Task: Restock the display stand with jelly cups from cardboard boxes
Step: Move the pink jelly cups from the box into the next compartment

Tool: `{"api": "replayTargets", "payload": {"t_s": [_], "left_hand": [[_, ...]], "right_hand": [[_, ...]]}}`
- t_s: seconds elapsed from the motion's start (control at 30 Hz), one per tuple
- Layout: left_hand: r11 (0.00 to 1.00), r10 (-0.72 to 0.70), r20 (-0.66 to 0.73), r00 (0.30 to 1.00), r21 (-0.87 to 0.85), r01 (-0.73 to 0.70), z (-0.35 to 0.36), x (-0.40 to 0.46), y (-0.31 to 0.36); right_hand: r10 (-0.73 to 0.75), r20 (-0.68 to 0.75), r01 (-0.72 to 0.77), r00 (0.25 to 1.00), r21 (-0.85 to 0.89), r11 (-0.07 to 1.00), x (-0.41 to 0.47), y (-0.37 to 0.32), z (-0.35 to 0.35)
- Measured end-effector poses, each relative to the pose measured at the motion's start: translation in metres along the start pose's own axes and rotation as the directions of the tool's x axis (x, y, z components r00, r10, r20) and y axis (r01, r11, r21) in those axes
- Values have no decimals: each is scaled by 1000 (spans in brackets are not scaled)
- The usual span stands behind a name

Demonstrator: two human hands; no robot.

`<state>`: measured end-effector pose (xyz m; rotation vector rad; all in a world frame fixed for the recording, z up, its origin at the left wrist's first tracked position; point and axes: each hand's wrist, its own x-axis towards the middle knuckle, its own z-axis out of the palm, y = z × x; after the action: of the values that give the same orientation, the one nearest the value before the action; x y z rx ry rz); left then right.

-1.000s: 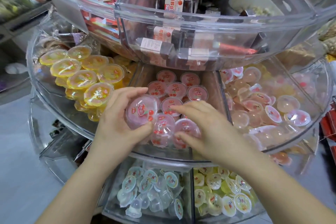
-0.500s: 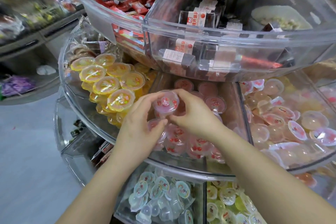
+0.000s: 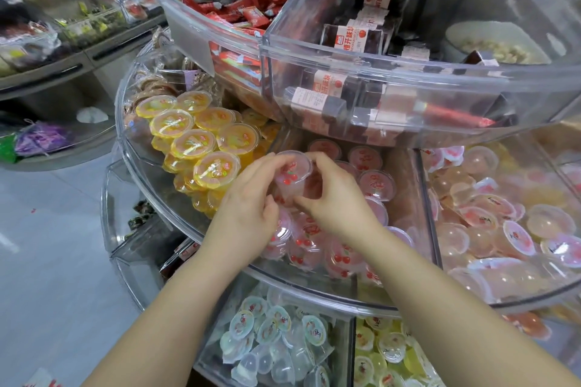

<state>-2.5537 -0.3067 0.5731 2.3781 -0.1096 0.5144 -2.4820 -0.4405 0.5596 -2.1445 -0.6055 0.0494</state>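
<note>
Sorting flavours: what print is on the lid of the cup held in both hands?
Red cherries on the clear-lidded pink jelly cup; head view.

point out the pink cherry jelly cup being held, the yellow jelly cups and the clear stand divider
pink cherry jelly cup (image 3: 290,174), head view, printed lid
yellow jelly cups (image 3: 217,168), head view, lid of the front cup
clear stand divider (image 3: 427,207), head view, upright wall

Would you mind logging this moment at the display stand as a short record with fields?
held item: cherry jelly cup, tilted, lid facing the camera
left hand: grips the cup's left side
right hand: pinches its right side and base
compartment below: cherry cups, middle tier
left neighbour: yellow jelly cups, stacked
right neighbour: small pale jelly cups, loose
top tier: red wrapped snacks
</note>
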Motion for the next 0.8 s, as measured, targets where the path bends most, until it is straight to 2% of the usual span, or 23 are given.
{"api": "replayTargets", "payload": {"t_s": [0.2,0.33,0.6,0.7,0.8], "left_hand": [[999,-16,-42,999,-43,14,1,-7,0],[989,-55,-22,998,-142,52,1,-7,-1],[956,-79,-24,997,-286,69,-9,-16,2],[909,-112,-71,991,-409,73,-17,-27,5],[861,-205,-128,970,-495,116,-28,-53,-3]], "right_hand": [[29,-77,-28,997,18,999,1,4,4],[13,-58,-15,998,-32,999,1,6,3],[124,-79,-129,989,-57,990,-7,-4,-6],[178,-144,-180,974,-3,984,-23,-18,-19],[115,-229,-86,967,130,988,-48,-45,-14]]}}
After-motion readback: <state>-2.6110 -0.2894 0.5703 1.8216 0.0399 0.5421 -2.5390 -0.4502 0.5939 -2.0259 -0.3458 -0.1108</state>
